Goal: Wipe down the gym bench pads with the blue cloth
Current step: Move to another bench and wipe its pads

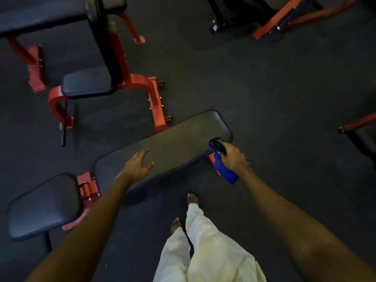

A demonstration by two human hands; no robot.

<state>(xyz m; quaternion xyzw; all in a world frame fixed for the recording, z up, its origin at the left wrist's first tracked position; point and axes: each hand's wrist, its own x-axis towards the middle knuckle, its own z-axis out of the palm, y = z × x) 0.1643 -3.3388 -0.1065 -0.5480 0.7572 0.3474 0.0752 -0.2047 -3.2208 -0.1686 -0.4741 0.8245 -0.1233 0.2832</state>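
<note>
A long black bench pad (179, 139) runs diagonally in front of me, with a shorter black seat pad (43, 206) at its near left end on a red frame. My left hand (137, 165) is spread with straight fingers over the near edge of the long pad. My right hand (234, 156) grips the blue cloth (224, 171) at the pad's right end, together with something dark that loops above the fingers. The cloth hangs down below my fist, beside the pad's edge.
Another red-framed bench with black pads (89, 82) stands at the upper left. More red and black machine frames (270, 23) sit at the top right, and one (358, 127) at the right edge. The floor (264, 88) is dark rubber. My bare feet (192, 199) stand near the bench.
</note>
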